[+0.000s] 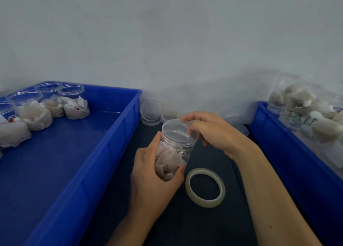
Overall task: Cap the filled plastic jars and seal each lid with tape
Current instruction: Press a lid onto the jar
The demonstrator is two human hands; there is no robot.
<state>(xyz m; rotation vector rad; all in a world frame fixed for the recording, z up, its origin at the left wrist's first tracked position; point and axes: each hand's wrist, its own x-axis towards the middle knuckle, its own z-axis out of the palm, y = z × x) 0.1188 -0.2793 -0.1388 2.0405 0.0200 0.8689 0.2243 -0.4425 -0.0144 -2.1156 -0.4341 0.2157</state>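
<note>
Curled round the filled jar (174,149), my left hand (154,179) holds it above the dark table (185,225); its long axis leans, mouth up and away. Right hand (211,130) pinches the clear lid (182,124) at the rim, tilted.

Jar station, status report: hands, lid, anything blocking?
Left hand grips filled jar. Right hand holds clear lid at jar's rim, not seated. Tape roll beside jar, untouched. Nothing blocking.

Dim, flat, bluish light fills the room, with hardly a shadow on the wall (167,41). The whole picture looks soft (the edges most), and straight lines bow toward the corners.
</note>
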